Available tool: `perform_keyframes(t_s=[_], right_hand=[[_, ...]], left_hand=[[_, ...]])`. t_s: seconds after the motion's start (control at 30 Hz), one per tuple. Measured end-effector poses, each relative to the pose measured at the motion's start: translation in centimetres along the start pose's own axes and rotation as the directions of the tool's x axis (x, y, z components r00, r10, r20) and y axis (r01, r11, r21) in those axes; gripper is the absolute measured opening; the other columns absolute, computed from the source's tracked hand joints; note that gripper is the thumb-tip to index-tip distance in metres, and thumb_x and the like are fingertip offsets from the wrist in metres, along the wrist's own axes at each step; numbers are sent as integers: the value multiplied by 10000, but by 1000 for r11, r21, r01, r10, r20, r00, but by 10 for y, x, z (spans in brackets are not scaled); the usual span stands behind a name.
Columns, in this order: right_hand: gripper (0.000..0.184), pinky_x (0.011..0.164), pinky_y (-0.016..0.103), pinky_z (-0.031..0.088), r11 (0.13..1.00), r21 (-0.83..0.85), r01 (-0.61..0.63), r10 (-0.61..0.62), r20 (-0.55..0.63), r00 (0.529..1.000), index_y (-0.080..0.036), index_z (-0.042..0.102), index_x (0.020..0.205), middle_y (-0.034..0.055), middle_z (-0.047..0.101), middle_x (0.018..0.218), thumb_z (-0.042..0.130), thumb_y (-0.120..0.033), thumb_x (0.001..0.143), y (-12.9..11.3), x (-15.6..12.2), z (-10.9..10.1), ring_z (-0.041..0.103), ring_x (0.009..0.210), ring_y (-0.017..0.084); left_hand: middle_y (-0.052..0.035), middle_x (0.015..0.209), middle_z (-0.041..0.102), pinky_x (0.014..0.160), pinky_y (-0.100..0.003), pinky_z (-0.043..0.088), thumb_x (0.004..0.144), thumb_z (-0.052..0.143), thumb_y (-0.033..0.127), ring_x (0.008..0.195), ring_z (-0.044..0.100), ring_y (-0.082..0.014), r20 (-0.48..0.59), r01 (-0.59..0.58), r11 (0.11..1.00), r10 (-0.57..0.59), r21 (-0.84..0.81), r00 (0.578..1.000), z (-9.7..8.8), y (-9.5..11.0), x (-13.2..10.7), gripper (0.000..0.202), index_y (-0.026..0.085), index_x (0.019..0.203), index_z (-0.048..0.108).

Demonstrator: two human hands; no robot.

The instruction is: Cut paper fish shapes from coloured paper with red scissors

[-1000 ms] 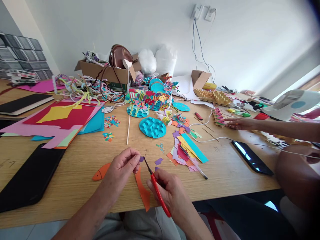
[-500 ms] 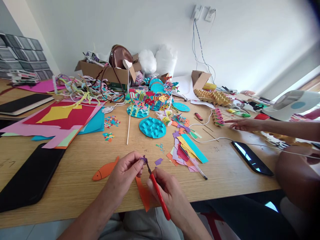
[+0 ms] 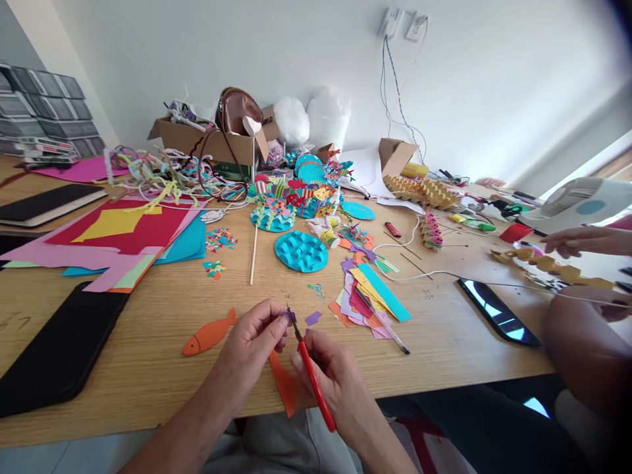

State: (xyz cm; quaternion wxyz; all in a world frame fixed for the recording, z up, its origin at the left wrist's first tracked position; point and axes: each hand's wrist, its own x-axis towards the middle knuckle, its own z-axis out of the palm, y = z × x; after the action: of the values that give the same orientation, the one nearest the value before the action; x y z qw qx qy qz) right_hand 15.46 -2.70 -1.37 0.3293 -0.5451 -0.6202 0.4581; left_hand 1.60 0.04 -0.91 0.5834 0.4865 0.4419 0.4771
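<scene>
My left hand [image 3: 264, 332] pinches a small piece of purple paper [image 3: 291, 317] between thumb and fingers. In my right hand [image 3: 326, 368] are scissors with red handles [image 3: 316, 388], their dark blades at the purple piece. Under my hands, near the table's front edge, lies an orange paper strip [image 3: 283, 385]. An orange paper fish [image 3: 210, 334] with a drawn eye lies left of my left hand. Just beyond my right hand is a loose purple scrap [image 3: 313, 318].
Paper strips with a pen [image 3: 382, 319] lie to the right, near a phone [image 3: 498, 311]. A blue oval with paper waves [image 3: 301, 252] stands ahead. Coloured sheets [image 3: 118, 227] and a black case [image 3: 64, 349] are left. A co-worker's hand [image 3: 587, 240] reaches in from the right.
The scissors' blades have shifted slightly on the purple piece. The co-worker's hand has moved right, away from the pink and green scalloped piece. The orange fish stays where it was.
</scene>
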Motion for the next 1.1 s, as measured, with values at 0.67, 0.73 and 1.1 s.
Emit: perform_keyframes(t_s=[0.67, 0.73, 1.1], right_hand=[[386, 461, 220, 220, 997, -32, -65, 65, 6, 998, -201, 362, 559, -48, 322, 523, 531, -473, 775, 0, -1, -1, 303, 517, 100], [397, 458, 220, 220, 997, -34, -67, 67, 8, 998, -201, 369, 560, -47, 324, 520, 528, -497, 773, -1, -2, 0, 302, 513, 100], [375, 457, 214, 221, 998, -30, -46, 46, -14, 999, -197, 388, 573, -50, 337, 517, 529, -463, 796, 7, 0, 3, 308, 516, 99]], left_hand=[[49, 595, 478, 584, -205, 375, 823, 515, 280, 595, 441, -102, -26, -37, 996, 39, 81, 999, -10, -4, 2, 185, 190, 663, 533], [49, 596, 479, 586, -204, 378, 826, 514, 283, 598, 442, -103, -30, -37, 996, 40, 84, 999, -11, -4, 2, 187, 193, 663, 529], [49, 608, 484, 586, -207, 378, 814, 523, 306, 599, 441, -104, -19, -17, 996, 18, 82, 1000, -7, -3, 2, 187, 190, 668, 532]])
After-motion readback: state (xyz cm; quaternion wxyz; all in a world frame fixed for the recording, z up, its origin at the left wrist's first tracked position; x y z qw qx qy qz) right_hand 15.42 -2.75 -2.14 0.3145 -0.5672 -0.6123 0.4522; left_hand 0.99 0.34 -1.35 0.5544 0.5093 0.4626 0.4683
